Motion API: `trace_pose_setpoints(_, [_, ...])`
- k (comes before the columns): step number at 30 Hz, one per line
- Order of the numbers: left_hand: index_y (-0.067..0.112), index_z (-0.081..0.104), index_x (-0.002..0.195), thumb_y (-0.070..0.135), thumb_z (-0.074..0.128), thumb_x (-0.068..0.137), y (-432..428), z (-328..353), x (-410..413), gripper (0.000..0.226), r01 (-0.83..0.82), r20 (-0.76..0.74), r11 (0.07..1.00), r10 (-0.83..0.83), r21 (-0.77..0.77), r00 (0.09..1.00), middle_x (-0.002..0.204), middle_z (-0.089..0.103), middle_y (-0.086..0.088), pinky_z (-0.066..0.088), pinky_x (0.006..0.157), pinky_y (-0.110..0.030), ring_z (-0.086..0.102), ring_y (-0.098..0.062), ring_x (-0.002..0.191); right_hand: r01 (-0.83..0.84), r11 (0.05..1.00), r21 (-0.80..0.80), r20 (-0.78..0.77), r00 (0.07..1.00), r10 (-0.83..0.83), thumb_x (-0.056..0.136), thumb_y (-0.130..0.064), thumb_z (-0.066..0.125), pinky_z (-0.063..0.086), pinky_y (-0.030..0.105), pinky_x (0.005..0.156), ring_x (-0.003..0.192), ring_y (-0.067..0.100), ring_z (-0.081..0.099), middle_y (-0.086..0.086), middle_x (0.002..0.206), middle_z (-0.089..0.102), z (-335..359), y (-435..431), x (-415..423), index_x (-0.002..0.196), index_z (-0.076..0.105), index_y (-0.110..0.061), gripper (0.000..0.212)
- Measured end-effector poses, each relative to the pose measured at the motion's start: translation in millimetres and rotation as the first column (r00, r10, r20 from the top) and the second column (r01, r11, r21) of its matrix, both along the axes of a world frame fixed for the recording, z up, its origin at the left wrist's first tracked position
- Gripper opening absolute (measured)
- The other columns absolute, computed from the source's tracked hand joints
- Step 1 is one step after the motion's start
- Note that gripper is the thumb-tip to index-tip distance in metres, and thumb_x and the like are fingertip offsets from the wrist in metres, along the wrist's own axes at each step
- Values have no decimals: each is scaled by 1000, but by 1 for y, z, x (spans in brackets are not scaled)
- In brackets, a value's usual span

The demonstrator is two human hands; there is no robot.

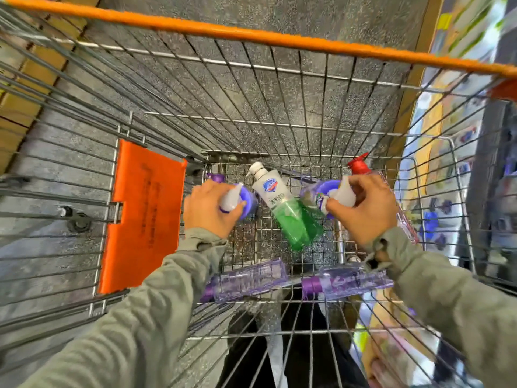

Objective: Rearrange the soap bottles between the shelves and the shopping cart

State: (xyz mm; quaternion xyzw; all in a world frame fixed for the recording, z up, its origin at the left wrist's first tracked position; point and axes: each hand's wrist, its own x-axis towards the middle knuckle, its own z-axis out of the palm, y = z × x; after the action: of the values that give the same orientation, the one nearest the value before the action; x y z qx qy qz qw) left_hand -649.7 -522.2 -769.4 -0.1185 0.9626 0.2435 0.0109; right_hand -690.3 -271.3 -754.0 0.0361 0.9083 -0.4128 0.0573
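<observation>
Grey flooring (251,79) is showing through the shopping cart (307,127). Inside it, your left hand (207,208) is gripping the left purple bottle (247,201), your right hand (366,211) the right purple bottle (321,191), beside the green bottle (288,214).

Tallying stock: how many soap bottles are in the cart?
6: a purple bottle in the left hand, a second purple bottle in the right hand, a green plastic bottle between them, a red-pump bottle behind, two clear purple bottles lying nearest. More may be hidden.

Wire cart (279,107): green bottle (292,214) lying centre; left purple bottle (247,280), right purple bottle (349,281) flat.
</observation>
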Motion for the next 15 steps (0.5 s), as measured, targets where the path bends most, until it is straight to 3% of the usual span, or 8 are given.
trace_pose_setpoints(3, [11,74,96,61,47,62,-1,25,-5,66,-75,-23,995,77,69,997,87,65,-16,48,73,-44,60,-36,82,4,1000,25,-2,1000,-4,66,-10,81,41,29,72,81,20,53,1,95,49,19,3,4,82,58,-24,31])
trace_pose_setpoints(8, [13,74,101,66,47,61,-2,85,-9,71,-42,-96,993,54,114,994,89,68,-16,49,80,-45,62,-35,86,-53,989,136,7,999,53,66,-14,82,46,41,80,83,24,51,9,93,50,70,15,10,100,68,-1,39])
trace_pose_setpoints(12, [17,73,104,72,43,53,0,146,-13,81,-37,-129,987,57,156,990,97,69,-14,49,84,-45,64,-34,92,-66,986,156,-27,997,71,68,-20,82,39,30,76,86,29,55,15,95,57,124,17,8,106,68,-1,44])
trace_pose_setpoints(15, [20,73,105,74,46,49,5,197,-16,82,-24,-160,984,52,176,986,100,69,-13,46,91,-44,65,-30,96,-55,990,132,7,998,55,67,-28,81,32,26,61,76,21,51,10,82,56,168,16,5,90,72,-8,33])
